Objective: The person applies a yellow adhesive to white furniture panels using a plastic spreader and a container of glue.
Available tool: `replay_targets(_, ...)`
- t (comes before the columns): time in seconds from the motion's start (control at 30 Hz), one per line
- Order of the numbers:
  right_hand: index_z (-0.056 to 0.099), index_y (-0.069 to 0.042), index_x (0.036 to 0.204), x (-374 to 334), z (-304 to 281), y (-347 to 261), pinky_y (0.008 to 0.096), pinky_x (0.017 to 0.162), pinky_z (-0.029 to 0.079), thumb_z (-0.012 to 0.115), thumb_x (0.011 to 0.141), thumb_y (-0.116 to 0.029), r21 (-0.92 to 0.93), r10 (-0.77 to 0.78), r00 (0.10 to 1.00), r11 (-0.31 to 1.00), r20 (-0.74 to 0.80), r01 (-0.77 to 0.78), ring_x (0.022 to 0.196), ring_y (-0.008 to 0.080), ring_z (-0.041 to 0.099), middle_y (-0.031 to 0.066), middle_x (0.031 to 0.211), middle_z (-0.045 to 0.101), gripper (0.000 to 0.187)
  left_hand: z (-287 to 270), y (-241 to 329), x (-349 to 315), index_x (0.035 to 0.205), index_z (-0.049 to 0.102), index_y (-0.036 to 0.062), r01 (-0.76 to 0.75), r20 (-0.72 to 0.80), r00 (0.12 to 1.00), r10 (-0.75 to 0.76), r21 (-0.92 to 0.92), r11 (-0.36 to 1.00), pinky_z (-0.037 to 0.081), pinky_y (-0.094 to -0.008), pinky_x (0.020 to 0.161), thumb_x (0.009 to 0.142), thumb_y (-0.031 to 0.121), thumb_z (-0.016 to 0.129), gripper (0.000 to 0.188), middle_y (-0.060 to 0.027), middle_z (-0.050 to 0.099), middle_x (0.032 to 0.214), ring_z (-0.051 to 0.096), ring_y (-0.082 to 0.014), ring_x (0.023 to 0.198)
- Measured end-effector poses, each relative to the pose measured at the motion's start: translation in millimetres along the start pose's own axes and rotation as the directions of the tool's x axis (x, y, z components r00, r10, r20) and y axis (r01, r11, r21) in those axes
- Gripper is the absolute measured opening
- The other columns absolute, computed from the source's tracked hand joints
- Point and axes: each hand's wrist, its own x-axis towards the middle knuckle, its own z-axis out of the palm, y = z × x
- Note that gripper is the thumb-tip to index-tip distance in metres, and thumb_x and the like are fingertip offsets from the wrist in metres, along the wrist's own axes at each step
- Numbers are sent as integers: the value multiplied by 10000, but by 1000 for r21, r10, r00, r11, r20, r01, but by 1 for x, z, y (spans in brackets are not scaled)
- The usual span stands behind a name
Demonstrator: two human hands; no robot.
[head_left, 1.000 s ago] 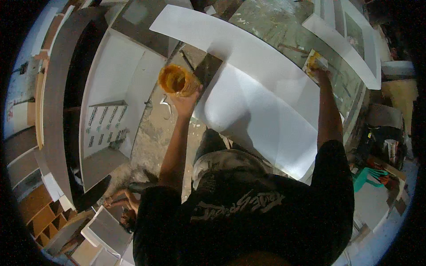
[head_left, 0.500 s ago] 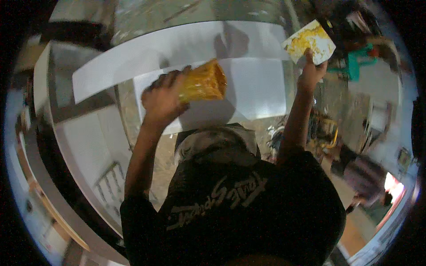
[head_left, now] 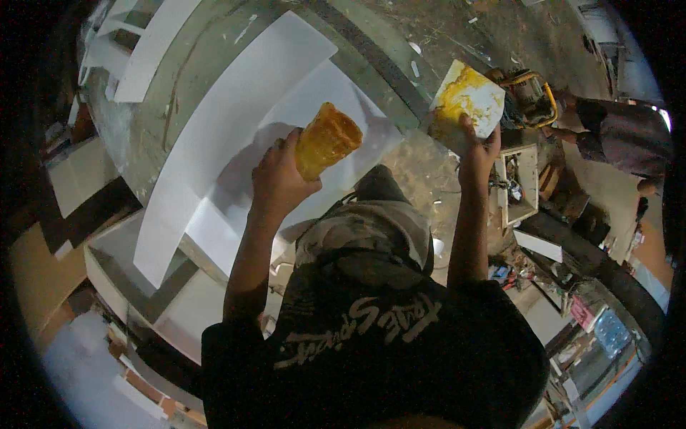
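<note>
My left hand (head_left: pixel 275 175) is closed around an amber, yellow-stained tube-shaped container (head_left: pixel 320 146), tilted with its open mouth up and to the right. It hangs over a white panel (head_left: pixel 304 107). A longer white panel (head_left: pixel 214 121) lies along that panel's left side, and both rest on a grey-green work surface (head_left: pixel 179 79). Out to the right, my right hand (head_left: pixel 477 154) grips a square white piece (head_left: pixel 488 100) by its lower edge, thumb on its face. Yellow-orange smears cover much of that face. What the container holds cannot be made out.
A person (head_left: pixel 622 136) is bent over at the far right, near a yellow-framed object (head_left: pixel 547 93). Below that is an open wooden box (head_left: pixel 525 186) with tools or scraps. A pale cabinet frame (head_left: pixel 107 264) stands at left. Another white panel (head_left: pixel 157 46) lies at upper left.
My view has turned, so the panels now slant and the other person appears higher at right. Both hands keep their hold; the square piece now sits lower and closer to the container.
</note>
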Motion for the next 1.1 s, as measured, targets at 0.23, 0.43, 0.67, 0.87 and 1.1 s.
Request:
replay_targets(0.23,608,5,1166,-23,25,42,310,888,473,721,860,-89,38,133,990,990,48,-135,987,139,619,63,1088,674,340,-9,-38,20,1361,457,82,131,132,981,-143,93,987,468,-472,958,579,252,823,880,-181,592,1234,575,-376,1135)
replay_targets(0.43,608,-4,1177,-8,35,45,301,884,465,702,879,-120,-77,200,972,978,125,-192,982,142,616,52,1111,662,333,-14,-24,25,1366,451,103,142,58,988,-146,77,987,472,-485,946,580,257,829,886,-172,600,1212,585,-374,1115)
replay_targets(0.67,601,-7,1187,11,60,36,319,847,500,709,880,-148,-116,210,964,974,164,-192,996,174,619,74,1132,644,355,-22,-26,35,1364,450,105,197,101,973,-207,99,975,479,-483,942,583,241,836,882,-160,605,1212,591,-359,1116)
replay_targets(0.87,621,-11,1154,15,66,42,310,857,467,724,868,-177,-61,217,963,976,158,-210,938,147,606,46,1045,662,346,-21,-25,34,1370,441,75,224,104,965,-241,148,963,464,-467,971,591,252,843,895,-170,592,1251,576,-358,1152)
replay_targets(1.1,605,-1,1158,12,64,58,306,829,512,690,873,-95,-61,289,943,957,166,-283,938,159,643,79,1068,669,312,-15,-21,44,1393,428,79,257,175,939,-296,215,942,446,-453,1002,594,242,859,923,-168,571,1289,555,-350,1187)
